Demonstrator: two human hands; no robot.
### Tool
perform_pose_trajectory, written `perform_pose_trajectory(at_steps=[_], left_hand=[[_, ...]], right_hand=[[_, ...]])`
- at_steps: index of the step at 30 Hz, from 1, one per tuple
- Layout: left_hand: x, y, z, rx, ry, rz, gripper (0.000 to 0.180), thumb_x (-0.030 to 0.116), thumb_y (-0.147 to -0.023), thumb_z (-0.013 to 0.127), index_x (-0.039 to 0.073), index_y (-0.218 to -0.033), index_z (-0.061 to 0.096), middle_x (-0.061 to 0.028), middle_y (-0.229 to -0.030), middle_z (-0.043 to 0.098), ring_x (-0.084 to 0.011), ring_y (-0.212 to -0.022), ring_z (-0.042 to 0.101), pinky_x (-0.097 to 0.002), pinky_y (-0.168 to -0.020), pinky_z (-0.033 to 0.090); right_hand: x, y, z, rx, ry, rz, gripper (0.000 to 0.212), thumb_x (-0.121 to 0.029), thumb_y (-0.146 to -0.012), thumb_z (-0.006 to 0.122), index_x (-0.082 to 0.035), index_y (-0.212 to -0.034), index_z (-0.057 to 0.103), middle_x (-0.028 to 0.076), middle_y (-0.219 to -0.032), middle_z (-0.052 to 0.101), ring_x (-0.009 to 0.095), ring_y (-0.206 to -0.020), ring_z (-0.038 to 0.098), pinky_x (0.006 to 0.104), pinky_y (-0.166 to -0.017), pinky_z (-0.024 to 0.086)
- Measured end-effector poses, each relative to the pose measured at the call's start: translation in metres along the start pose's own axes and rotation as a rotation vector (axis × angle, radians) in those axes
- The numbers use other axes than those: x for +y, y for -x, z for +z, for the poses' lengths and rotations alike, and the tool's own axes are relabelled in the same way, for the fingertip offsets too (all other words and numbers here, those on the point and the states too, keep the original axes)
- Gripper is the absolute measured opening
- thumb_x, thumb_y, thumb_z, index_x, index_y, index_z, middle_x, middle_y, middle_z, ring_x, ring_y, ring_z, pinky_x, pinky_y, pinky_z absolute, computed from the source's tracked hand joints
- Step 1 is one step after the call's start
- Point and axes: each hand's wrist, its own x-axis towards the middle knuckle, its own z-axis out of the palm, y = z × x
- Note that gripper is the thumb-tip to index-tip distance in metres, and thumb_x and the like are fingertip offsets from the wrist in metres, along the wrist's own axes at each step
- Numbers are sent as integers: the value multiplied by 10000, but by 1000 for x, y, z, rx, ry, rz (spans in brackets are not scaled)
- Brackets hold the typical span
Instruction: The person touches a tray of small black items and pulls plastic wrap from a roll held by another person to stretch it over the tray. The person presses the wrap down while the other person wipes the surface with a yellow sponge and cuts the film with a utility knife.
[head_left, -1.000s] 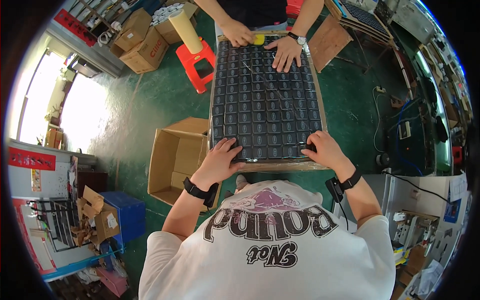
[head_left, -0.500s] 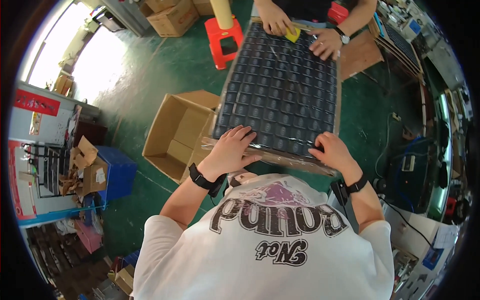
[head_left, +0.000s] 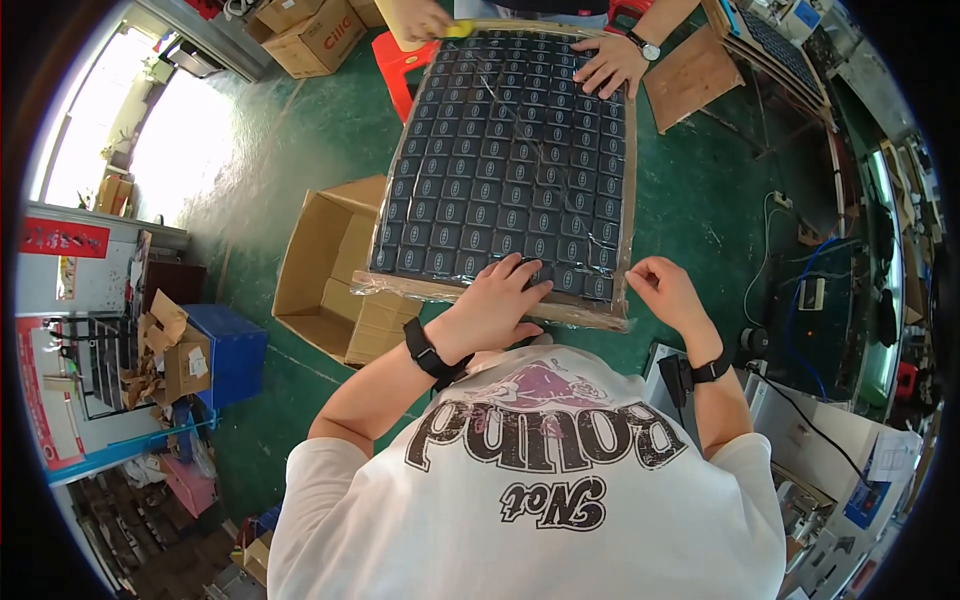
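Note:
A large tray of black square pieces in rows [head_left: 500, 170], covered with shiny clear film, stretches away from my body. My left hand [head_left: 497, 305] rests open on its near edge, fingers spread over the front rows. Just off the near right corner is my right hand [head_left: 672, 297], its fingers curled together; whatever they may pinch is too small to make out. Across the tray, a co-worker's hand [head_left: 422, 22] holds a small yellow tool [head_left: 458, 30] at the far left corner. That person's other hand [head_left: 612, 65] lies flat near the far right corner.
An open cardboard box [head_left: 325, 270] stands on the green floor, left of the tray. Behind it are a red stool [head_left: 392, 75] and a closed carton [head_left: 318, 40]. A brown board [head_left: 690, 85] is at the far right. Farther left sits a blue bin [head_left: 230, 345].
The tray has shifted left and turned slightly. My left hand has slid right along the near edge; my right hand has come off the tray. The co-worker's yellow tool moved to the far left corner.

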Motion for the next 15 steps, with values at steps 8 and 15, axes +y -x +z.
perform_pose_trajectory(at_steps=[8, 15], left_hand=[[-6, -1, -1, 69, 104, 85, 392, 288, -789, 725, 143, -1144, 646, -79, -1268, 566, -315, -1218, 498, -435, -978, 467], [-1, -5, 4, 185, 182, 106, 198, 239, -839, 635, 123, -991, 682, -45, -1056, 648, -250, -1077, 582, -387, -860, 508]], right_hand=[[8, 16, 11, 45, -64, 93, 202, -186, -895, 680, 10, -901, 633, 87, -800, 620, 133, -655, 574, 271, -607, 471], [14, 7, 19, 40, -95, 55, 217, -206, -894, 678, 6, -883, 635, 112, -758, 623, 185, -644, 589, 304, -598, 470]])
